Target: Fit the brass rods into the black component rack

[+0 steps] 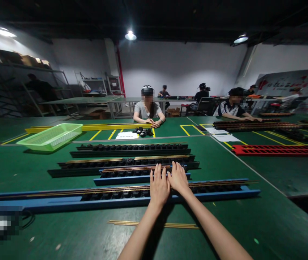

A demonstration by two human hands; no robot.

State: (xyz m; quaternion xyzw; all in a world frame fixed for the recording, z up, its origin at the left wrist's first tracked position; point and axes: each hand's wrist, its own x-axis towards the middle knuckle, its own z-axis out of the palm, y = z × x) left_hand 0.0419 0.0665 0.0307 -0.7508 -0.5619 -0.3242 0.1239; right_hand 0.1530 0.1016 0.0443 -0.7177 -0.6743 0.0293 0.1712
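Note:
My left hand (159, 186) reaches over the long blue rail (56, 206), its fingers stretched out onto the short blue rail (132, 179). Close beside it, my right hand (179, 178) lies with fingers extended at the right end of that short rail. Both hands look open; what lies under the fingertips is hidden. Thin brass-coloured rods (140, 168) run along the short rail over a row of black blocks. More rods (69, 192) lie along the long rail. Several loose rods (181, 226) rest on the green table nearer me, partly behind my left forearm.
Two black rails (132, 152) with black blocks lie farther back. A light green basket (53, 139) stands left, near a yellow rail (105, 126). Black parts (142, 132) lie before a seated co-worker (148, 104). A red rail (278, 150) lies right, near another person (232, 108).

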